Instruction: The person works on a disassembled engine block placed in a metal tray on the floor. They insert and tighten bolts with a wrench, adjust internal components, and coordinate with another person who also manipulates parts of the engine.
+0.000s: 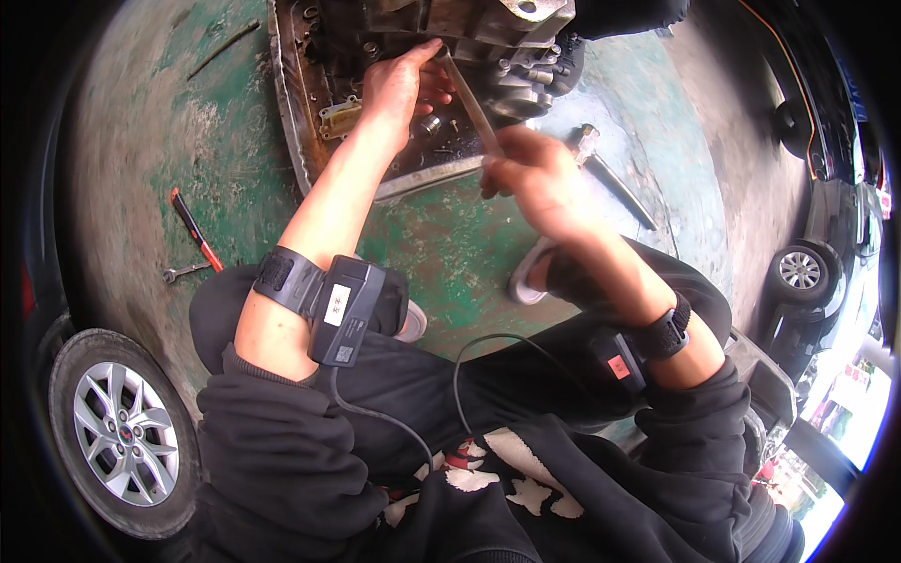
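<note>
A large metal gearbox-like casing [450, 23] sits in a shallow, oil-stained metal tray [432, 178] at the top of the head view. My right hand [544, 178] is closed around the near end of a long metal wrench [472, 106], slightly blurred. The wrench slants up and left to the casing's side. My left hand [399, 89] reaches over the tray, its thumb and finger at the wrench's far end, against the casing. Its other fingers curl below. The fastening under the wrench head is hidden. A small metal cylinder [430, 124] lies in the tray below my left fingers.
A hammer [619, 188] lies right of the tray. On the green floor at left are a red-and-black-handled tool [195, 228], a small wrench [188, 271] and a thin rod [223, 50]. Car wheels [125, 432] flank me. A cable [385, 419] crosses my lap.
</note>
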Motion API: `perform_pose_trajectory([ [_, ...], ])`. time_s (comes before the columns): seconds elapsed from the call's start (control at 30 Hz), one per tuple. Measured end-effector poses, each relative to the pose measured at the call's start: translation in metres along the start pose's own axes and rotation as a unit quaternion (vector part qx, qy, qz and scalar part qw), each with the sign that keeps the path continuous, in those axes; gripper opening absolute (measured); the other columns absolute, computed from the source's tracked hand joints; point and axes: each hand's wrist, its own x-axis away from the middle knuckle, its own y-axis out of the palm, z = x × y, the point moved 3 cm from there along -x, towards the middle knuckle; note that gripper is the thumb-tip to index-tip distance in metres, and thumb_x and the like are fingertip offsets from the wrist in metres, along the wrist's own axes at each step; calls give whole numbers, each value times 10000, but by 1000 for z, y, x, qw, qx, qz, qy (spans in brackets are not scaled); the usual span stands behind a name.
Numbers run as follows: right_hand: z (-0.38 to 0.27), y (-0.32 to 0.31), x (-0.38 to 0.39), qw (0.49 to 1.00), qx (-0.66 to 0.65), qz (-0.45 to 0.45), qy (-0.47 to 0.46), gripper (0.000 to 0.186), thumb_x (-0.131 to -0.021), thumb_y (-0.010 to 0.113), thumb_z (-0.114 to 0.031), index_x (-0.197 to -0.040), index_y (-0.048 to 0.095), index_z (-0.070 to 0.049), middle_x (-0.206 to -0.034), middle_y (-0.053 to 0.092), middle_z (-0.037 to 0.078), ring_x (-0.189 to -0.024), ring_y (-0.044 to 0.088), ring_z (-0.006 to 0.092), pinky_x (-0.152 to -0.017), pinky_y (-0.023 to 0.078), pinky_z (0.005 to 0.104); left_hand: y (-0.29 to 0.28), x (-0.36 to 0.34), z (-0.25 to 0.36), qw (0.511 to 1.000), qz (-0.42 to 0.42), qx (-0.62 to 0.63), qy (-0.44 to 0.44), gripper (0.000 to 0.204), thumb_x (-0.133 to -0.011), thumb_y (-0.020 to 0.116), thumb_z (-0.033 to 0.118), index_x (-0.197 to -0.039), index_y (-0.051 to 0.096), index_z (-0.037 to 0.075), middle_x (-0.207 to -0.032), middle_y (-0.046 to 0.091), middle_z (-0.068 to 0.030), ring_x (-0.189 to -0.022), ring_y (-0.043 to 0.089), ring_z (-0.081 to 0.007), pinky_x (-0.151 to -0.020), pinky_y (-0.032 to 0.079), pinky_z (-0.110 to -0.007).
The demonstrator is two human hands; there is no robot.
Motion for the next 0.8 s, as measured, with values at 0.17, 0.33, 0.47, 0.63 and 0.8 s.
perform_pose_trajectory([
  [0.17, -1, -17, 0, 999, -23, 28, 6, 262, -889, 563, -163, -1025, 598, 58, -723, 653, 78, -653, 596, 125, -630, 464, 267, -1, -2, -1, 1000, -9, -5, 3, 424, -822, 637, 476, -852, 606, 54, -747, 681, -67, -641, 645, -142, -585, 440, -243],
  [0.33, -10, -49, -5, 988, -105, 103, -45, 249, -856, 593, -132, -1056, 623, 12, -722, 620, 61, -601, 599, 138, -569, 477, 249, -3, -4, -1, 999, 8, -35, 10, 416, -831, 635, 466, -849, 606, 52, -746, 685, -76, -631, 646, -136, -545, 436, -233],
  [0.47, -7, -70, -23, 972, -113, 204, -21, 264, -848, 616, -128, -1080, 626, -1, -838, 645, 83, -661, 608, 128, -578, 485, 253, -3, -5, 0, 999, 6, -51, 13, 406, -836, 636, 459, -844, 604, 54, -741, 682, -71, -623, 643, -131, -518, 424, -226],
  [0.63, 10, -67, -34, 976, -56, 207, 31, 236, -847, 637, -177, -999, 654, 3, -795, 647, 89, -650, 601, 139, -575, 478, 266, -2, -3, 2, 997, 14, -70, 28, 398, -826, 649, 459, -823, 599, 64, -725, 680, -61, -594, 634, -120, -502, 411, -224],
  [0.8, 21, -55, -30, 987, 23, 159, 22, 343, -795, 687, -340, -870, 698, -6, -690, 645, 64, -597, 562, 115, -570, 438, 264, -1, -1, 4, 996, 34, -77, 29, 400, -804, 675, 460, -790, 594, 68, -698, 673, -58, -567, 623, -114, -490, 396, -225],
])
